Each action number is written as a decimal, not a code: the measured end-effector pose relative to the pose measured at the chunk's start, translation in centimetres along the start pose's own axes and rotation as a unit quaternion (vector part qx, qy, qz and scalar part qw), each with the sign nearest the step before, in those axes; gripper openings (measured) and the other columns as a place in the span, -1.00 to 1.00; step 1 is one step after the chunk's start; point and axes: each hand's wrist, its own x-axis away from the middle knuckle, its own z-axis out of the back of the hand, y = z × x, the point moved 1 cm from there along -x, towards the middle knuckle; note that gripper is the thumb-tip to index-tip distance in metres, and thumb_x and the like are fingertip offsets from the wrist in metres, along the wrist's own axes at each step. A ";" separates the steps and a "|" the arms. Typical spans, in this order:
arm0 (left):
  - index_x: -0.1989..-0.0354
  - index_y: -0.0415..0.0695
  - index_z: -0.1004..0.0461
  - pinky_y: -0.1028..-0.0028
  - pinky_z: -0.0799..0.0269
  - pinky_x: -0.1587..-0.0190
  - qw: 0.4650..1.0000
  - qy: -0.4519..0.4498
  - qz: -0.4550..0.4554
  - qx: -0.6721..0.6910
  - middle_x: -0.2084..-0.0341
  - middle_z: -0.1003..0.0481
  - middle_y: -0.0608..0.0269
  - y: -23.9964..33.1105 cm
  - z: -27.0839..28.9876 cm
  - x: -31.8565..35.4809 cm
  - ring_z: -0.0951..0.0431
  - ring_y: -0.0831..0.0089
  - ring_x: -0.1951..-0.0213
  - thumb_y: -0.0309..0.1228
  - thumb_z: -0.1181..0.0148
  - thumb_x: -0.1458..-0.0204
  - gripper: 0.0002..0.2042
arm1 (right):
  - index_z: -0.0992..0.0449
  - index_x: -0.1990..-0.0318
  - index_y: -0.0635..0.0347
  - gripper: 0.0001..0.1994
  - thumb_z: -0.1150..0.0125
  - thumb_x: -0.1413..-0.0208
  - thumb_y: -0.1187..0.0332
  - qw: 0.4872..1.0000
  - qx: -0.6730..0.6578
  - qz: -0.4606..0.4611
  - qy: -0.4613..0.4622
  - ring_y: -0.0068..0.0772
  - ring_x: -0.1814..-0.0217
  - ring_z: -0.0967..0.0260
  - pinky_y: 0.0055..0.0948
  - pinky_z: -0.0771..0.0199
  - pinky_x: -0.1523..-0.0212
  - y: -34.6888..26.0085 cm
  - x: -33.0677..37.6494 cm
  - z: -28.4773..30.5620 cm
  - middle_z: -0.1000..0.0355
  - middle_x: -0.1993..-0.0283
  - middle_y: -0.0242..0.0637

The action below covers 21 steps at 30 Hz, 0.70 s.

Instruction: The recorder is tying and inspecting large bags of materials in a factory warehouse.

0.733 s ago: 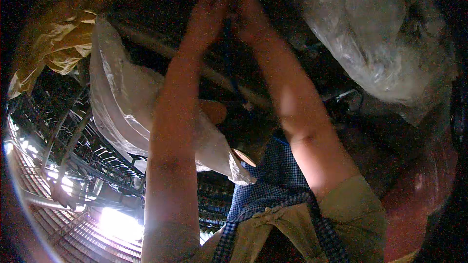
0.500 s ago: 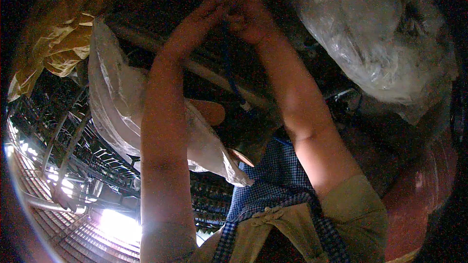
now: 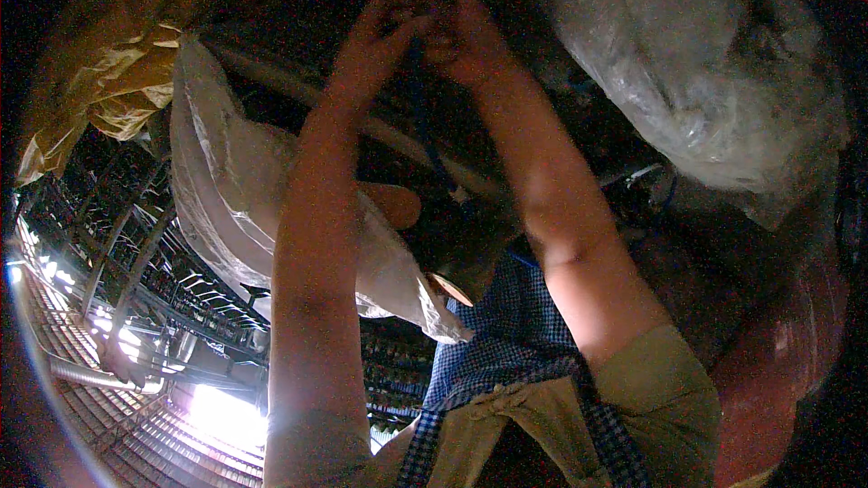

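Up in the dark at the top, the left hand (image 3: pixel 372 43) has gone from fingers stretched out to curled, right beside the right hand (image 3: pixel 470 50), whose fingers look mostly folded with one poking up. Can't tell if they're pinching anything tbh. Blue cord (image 3: pixel 423 122) hangs just below, so probably close two-handed work near its upper end.

Both arms (image 3: pixel 316 244) outstretched, L hand (image 3: pixel 372 41) & R hand (image 3: pixel 470 47) close tog., L fingers (image 3: pixel 405 31) part. bent.

Plastic sheeting (image 3: pixel 705 63) looks glossy (checked cloth (image 3: pixel 511 330), matt).
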 end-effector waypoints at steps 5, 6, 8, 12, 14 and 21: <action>-0.04 -0.10 -0.51 0.42 -0.27 -0.21 0.999 -0.029 0.023 0.028 -0.06 -0.49 0.26 1.3 0.6 0.8 -0.41 0.43 -0.13 -0.26 -0.18 -0.19 -0.69 | -0.36 -0.23 0.16 -0.32 0.17 -0.26 -0.25 0.989 -0.085 -0.046 -0.112 -0.67 0.69 -0.09 -0.71 -0.07 0.73 -0.8 0.8 0.4 -0.53 0.27 -0.48; -0.06 -0.10 -0.50 0.42 -0.26 -0.21 0.998 -0.044 0.015 0.036 -0.08 -0.48 0.26 1.0 0.6 0.5 -0.41 0.42 -0.14 -0.26 -0.17 -0.20 -0.69 | -0.36 -0.24 0.16 -0.31 0.19 -0.26 -0.26 0.985 -0.100 -0.055 -0.127 -0.67 0.69 -0.06 -0.71 -0.06 0.72 -0.9 0.9 0.4 -0.53 0.26 -0.48; -0.07 -0.10 -0.50 0.41 -0.26 -0.22 0.998 -0.046 -0.012 0.029 -0.09 -0.48 0.23 -0.2 0.3 -0.3 -0.41 0.40 -0.14 -0.25 -0.15 -0.21 -0.68 | -0.36 -0.24 0.16 -0.30 0.20 -0.26 -0.27 0.986 -0.101 -0.062 -0.120 -0.66 0.70 -0.04 -0.71 -0.05 0.72 -0.8 0.9 0.4 -0.53 0.26 -0.49; -0.10 -0.13 -0.48 0.41 -0.25 -0.23 0.999 -0.010 -0.038 -0.011 -0.08 -0.48 0.17 -2.9 -0.2 -1.2 -0.42 0.36 -0.14 -0.20 -0.12 -0.23 -0.64 | -0.41 -0.19 0.15 -0.31 0.19 -0.25 -0.28 0.996 -0.069 -0.043 -0.034 -0.65 0.69 -0.12 -0.71 -0.08 0.73 0.0 0.4 0.6 -0.53 0.27 -0.48; -0.12 -0.15 -0.47 0.39 -0.25 -0.23 1.000 0.020 -0.010 -0.019 -0.09 -0.47 0.14 -3.4 -0.4 -1.2 -0.43 0.33 -0.14 -0.15 -0.09 -0.24 -0.60 | -0.44 -0.15 0.14 -0.32 0.18 -0.24 -0.28 0.997 -0.063 -0.033 0.001 -0.65 0.67 -0.19 -0.71 -0.11 0.73 0.4 0.0 0.6 -0.54 0.27 -0.47; -0.17 -0.16 -0.43 0.31 -0.27 -0.22 0.978 0.080 0.160 0.110 -0.11 -0.46 0.07 0.2 -0.5 0.2 -0.43 0.26 -0.15 0.03 0.12 -0.28 -0.46 | -0.45 -0.10 0.10 -0.36 0.13 -0.22 -0.28 0.987 -0.085 -0.041 -0.132 -0.63 0.57 -0.37 -0.72 -0.19 0.71 0.4 1.0 0.0 -0.55 0.22 -0.40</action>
